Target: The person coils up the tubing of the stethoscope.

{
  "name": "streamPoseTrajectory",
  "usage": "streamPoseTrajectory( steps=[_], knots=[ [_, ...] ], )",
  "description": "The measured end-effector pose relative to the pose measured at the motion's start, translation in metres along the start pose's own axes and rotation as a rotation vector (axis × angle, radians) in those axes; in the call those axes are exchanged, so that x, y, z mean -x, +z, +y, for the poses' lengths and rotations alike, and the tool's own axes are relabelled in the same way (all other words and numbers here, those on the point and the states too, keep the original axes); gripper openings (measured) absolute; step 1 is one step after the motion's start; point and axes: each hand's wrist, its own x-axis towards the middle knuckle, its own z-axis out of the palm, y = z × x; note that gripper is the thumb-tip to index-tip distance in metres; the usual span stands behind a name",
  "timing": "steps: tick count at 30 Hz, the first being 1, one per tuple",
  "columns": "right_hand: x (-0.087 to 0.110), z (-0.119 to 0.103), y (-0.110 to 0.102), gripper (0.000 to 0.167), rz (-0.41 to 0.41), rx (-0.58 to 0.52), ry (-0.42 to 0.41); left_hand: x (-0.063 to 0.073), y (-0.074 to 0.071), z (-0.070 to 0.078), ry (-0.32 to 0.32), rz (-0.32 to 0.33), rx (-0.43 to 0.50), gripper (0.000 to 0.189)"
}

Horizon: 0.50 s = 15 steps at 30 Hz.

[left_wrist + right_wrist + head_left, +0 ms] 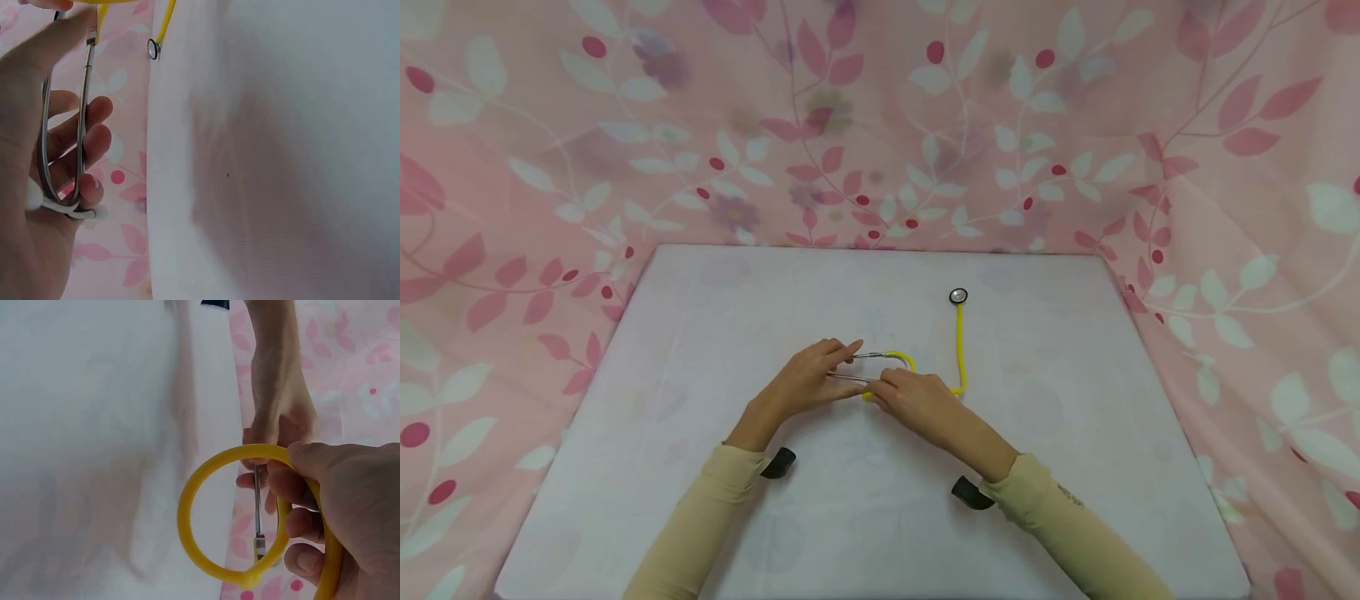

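Observation:
A stethoscope with yellow tubing (959,346) is held between both hands above the table's middle. My left hand (808,375) holds its metal ear tubes (81,137), fingers bent behind them and thumb in front; the ear-tip end lies by the palm in the left wrist view. The right hand (925,404) grips the yellow tube, which bends into a round loop (185,519) in the right wrist view. The far end of the tubing runs out to the right, where the round chest piece (958,296) with a black rim lies on the table.
A white cloth covers the table (737,300). Pink leaf-patterned fabric (880,125) hangs behind it and along both sides. Black wrist pieces (972,493) protrude beneath both sleeves, close over the table.

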Motion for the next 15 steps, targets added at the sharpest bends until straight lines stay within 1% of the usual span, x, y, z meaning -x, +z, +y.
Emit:
streamPoseTrajectory(
  steps=[2,4,7,10,13,15],
  knots=[
    [-0.0006,0.0034,-0.0006,0.02,0.006,-0.004,0.009,0.0017,-0.0015,0.0007,0.005,-0.014,0.048,0.069],
    [-0.0004,0.0065,-0.0008,0.02,0.016,-0.009,0.014,0.0037,-0.0023,0.0011,0.01,-0.015,0.084,0.066],
    [0.0013,0.0101,0.0002,0.02,0.025,-0.018,0.027,0.0052,-0.0028,0.0027,0.035,0.008,0.081,0.062],
    [0.0021,0.0111,0.0013,0.018,0.021,-0.04,0.041,0.0051,0.0002,0.0038,0.055,0.037,0.055,0.062],
    [0.0012,0.0094,0.0033,0.016,-0.02,-0.073,0.038,0.0042,0.0039,0.0036,0.042,0.043,0.082,0.058],
    [-0.0004,0.0072,0.0035,0.017,-0.074,-0.13,0.021,0.0031,0.0053,0.0034,0.015,0.03,0.115,0.054]
  ],
)
